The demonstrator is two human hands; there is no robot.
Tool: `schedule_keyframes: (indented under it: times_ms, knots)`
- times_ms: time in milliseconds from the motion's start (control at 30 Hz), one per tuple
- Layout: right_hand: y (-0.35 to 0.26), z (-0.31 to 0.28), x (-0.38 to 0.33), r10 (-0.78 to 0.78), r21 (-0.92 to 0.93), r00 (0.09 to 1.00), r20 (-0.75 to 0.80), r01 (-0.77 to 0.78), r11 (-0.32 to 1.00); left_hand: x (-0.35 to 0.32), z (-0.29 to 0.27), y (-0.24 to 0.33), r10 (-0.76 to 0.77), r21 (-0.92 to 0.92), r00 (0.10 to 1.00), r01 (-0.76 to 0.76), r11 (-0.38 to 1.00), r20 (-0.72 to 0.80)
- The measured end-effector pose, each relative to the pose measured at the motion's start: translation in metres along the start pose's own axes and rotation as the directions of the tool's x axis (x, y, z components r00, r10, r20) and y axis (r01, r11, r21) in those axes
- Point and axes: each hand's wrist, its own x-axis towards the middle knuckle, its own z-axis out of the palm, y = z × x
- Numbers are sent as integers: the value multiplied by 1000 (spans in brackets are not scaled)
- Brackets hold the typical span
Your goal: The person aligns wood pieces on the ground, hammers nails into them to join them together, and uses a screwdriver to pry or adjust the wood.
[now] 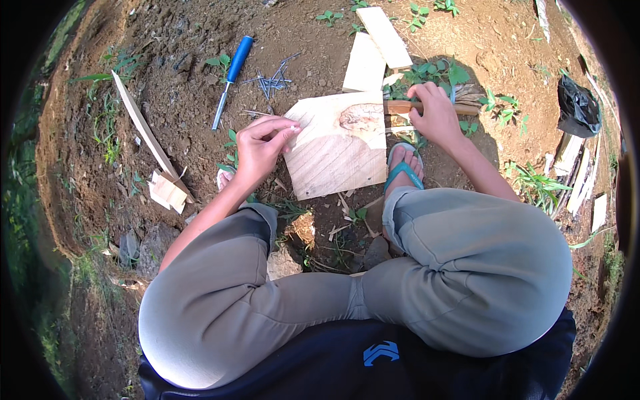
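Note:
A pale, roughly squared wooden board (pixel 333 157) with a dark knot lies between my feet. At its upper left edge my left hand (pixel 262 141) is closed in a pinch over the board's face; what sits between the fingertips is too small to make out. My right hand (pixel 437 113) is closed around a brown wooden handle (pixel 400 107) at the board's right edge. I cannot tell what tool the handle belongs to. Several loose nails (pixel 272 82) lie in a pile on the soil beyond my left hand, beside a chisel (pixel 233 79) with a blue handle.
Two pale wood blocks (pixel 380 50) lie beyond the board. A long curved wood strip (pixel 145 127) and a small split piece (pixel 168 191) rest at left. A black plastic bag (pixel 577 107) and wood scraps (pixel 579 170) are at far right. My sandalled foot (pixel 404 168) touches the board's right side.

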Motion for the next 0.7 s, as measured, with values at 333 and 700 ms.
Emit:
schedule_keyframes:
  times_ms: [333,700]
  knots:
    - [16,-21,7,134,-284,895,427,-8,959,-1,3,-5,130,159,991,-130,979,10]
    - [-30,-163,6,118,182,951,287,-175,968,0,3,2,254,252,967,-244,937,-6]
